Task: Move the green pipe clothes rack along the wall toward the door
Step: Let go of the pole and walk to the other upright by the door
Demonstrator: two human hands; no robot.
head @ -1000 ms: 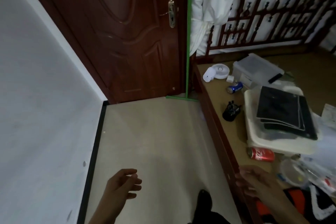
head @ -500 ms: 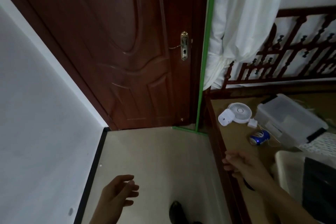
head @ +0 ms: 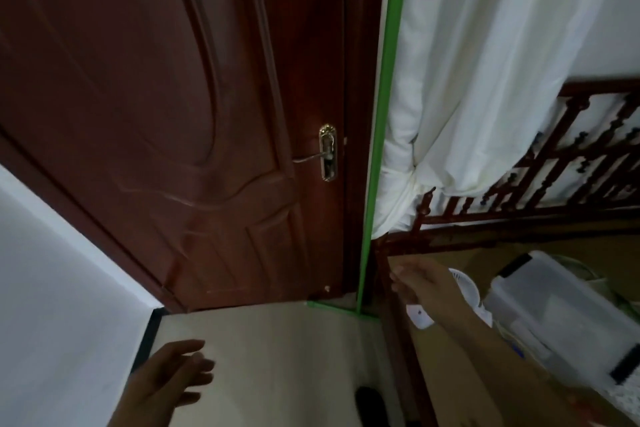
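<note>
The green pipe clothes rack (head: pixel 381 135) stands upright in the corner, its one visible post rising in the narrow slot between the door frame and the white fabric, with a short green foot bar on the floor at its base just in front of the door; only this end of it shows, so how far the rest runs along the wall I cannot tell; it looks already close to the door, so I judge little travel is left, or the reach is only beginning.

The dark wooden door (head: pixel 173 97) is shut, its brass lever handle (head: pixel 325 158) pointing away from the post; the rack's foot sits near the threshold, which may be why it would need care not to block the swing.

The white fabric (head: pixel 485 62) hangs bunched beside the post and over the carved wooden railing (head: pixel 554 177); it seems to be draped there, crowding the post on that side.

The clear plastic storage box (head: pixel 547 315) and a small white fan (head: pixel 465 288) lie on the low surface at the right, near the reaching arm.

The right hand (head: pixel 419 281) stretches toward the lower post, fingers loosely spread, holding nothing and not touching it; the left hand (head: pixel 173 378) hovers low over the pale floor (head: pixel 277 340), open and empty, likely for balance.
</note>
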